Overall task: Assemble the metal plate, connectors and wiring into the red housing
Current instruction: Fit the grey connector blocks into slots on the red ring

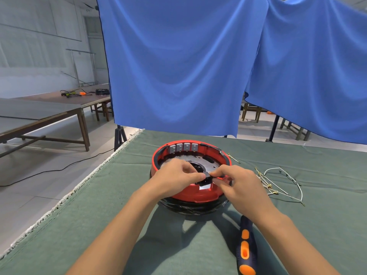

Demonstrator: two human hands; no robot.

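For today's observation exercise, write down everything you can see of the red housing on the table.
The red housing is a round, open-topped shell, seemingly plastic, sitting upright on a black base on the green cloth. A dark band lines its upper rim. Four grey connectors stand in a row inside its far wall, and a perforated metal plate lies flat inside. At its near rim, the left hand and right hand pinch a small black part.
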